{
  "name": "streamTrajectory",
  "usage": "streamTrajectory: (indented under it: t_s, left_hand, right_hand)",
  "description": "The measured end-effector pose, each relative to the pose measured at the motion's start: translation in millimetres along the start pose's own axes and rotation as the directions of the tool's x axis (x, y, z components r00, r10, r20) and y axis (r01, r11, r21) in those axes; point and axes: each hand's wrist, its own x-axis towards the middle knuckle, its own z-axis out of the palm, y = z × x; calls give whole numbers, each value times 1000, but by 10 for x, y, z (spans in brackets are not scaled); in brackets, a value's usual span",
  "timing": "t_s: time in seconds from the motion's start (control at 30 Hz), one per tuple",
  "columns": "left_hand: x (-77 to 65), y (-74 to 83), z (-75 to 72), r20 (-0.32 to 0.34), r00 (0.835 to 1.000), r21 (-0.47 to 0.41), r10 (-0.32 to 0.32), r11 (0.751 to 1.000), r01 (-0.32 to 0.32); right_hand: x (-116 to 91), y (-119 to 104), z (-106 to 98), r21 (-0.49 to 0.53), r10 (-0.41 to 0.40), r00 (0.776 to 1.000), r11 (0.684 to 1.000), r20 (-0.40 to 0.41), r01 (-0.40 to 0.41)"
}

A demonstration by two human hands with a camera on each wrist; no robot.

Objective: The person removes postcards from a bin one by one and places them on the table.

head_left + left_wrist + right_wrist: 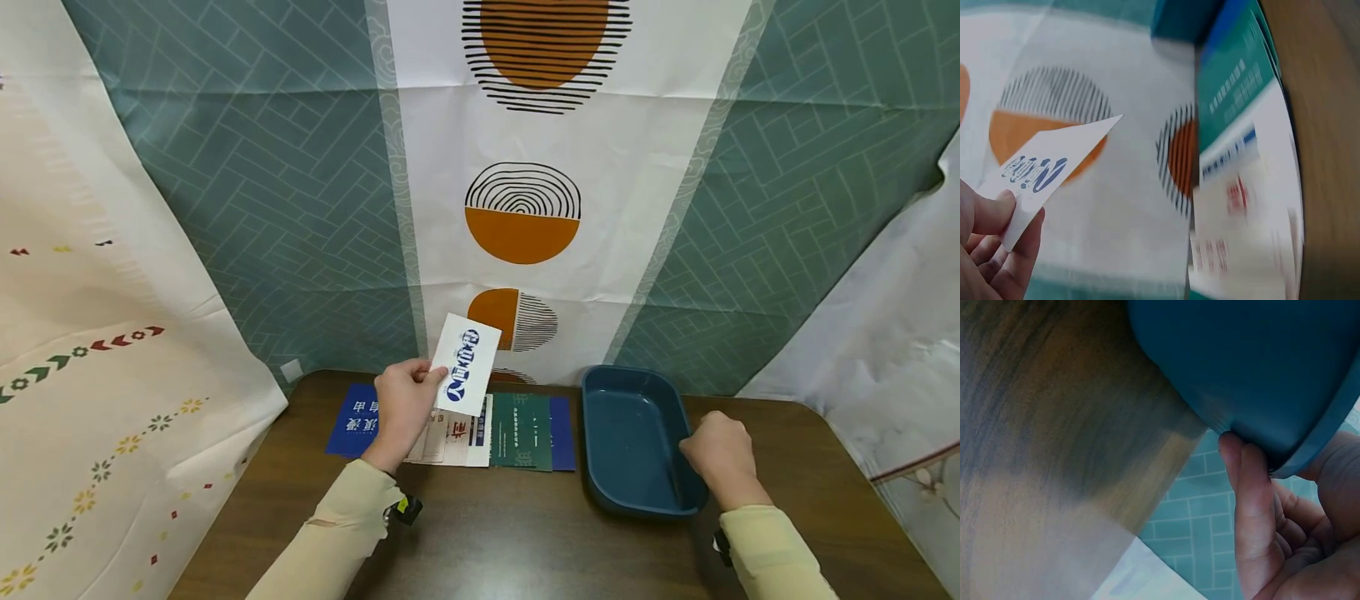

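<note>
My left hand [405, 404] pinches a white card [474, 392] with blue lettering between thumb and fingers. The card is raised and tilted above a row of cards on the table. In that row lie a blue card [347, 429] at the left, beige and white cards [453, 450] in the middle, a green card [517, 433] and another blue one [562, 433] at the right. My right hand [722, 454] grips the right rim of a dark blue plastic bin [630, 433], seen from close by in the right wrist view. Nothing lies inside the bin.
A brown wooden table [480, 533] carries the cards and the bin. Behind it hangs a green and white patterned cloth [315, 208] with orange shapes. Pale cloths stand at the left [90, 400] and right [885, 333].
</note>
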Motion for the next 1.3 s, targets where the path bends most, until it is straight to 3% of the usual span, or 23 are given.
streamTrajectory:
  t_s: [0.33, 0.6, 0.77, 0.9, 1.03, 1.17, 1.3]
  left_hand:
    - [28, -490, -519, -81, 995, 132, -53, 989, 64]
    - [86, -844, -882, -128, 992, 268, -9, 962, 44]
    - [133, -1060, -1048, -149, 989, 325, -22, 943, 70]
    - [164, -1213, -1111, -161, 986, 360, -52, 927, 108]
    - [182, -1330, -1120, -150, 981, 374, -124, 911, 173]
    - [194, -1420, -1082, -117, 976, 338, -184, 916, 214]
    - [191, -1519, -1028, -98, 977, 323, -189, 923, 211]
  right_hand:
    - [0, -9, 6, -16, 11, 1000, 1000, 23, -10]
    - [4, 2, 23, -13, 13, 1000, 1000, 23, -13]
    - [6, -10, 12, -13, 9, 1000, 1000, 16, -8]
    - [15, -3, 3, -18, 7, 1000, 1000, 14, -6]
    - [19, 11, 9, -18, 12, 1000, 1000, 21, -11]
    - [20, 19, 15, -10, 16, 1000, 1000, 15, -16]
    - [18, 18, 24, -6, 15, 1000, 1000, 9, -15]
